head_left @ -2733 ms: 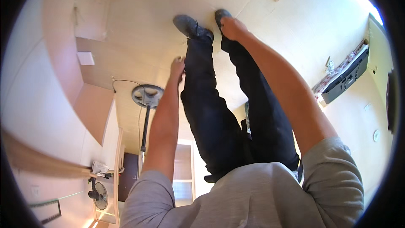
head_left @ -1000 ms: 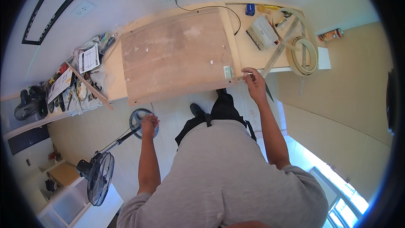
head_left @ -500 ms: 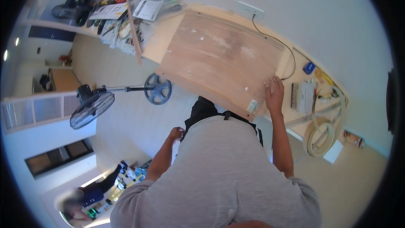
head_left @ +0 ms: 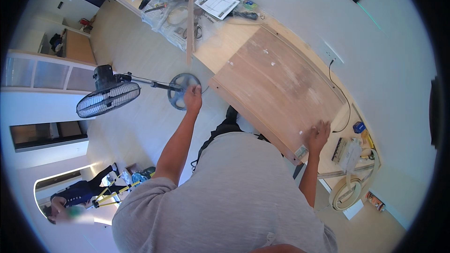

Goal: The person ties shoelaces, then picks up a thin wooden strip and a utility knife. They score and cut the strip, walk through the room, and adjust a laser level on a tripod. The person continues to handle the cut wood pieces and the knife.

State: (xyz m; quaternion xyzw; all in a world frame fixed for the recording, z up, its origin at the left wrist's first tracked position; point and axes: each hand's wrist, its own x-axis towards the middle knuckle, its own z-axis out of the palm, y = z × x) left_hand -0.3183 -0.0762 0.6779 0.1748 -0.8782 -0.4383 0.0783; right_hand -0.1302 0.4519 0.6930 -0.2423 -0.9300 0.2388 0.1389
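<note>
Left hand [head_left: 192, 99] now farther forward, right hand [head_left: 318, 137] over panel [head_left: 281, 86]

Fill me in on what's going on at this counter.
A person in a grey shirt stands at a long pale counter, with the right hand over the right part of a scuffed brown wooden panel; whether it presses down isn't clear. The left hand is raised off the panel, with nothing visible in it, and overlaps the pedestal fan's round base in view. A coiled pale strip is at the counter's right end. Another person is in the background.
</note>
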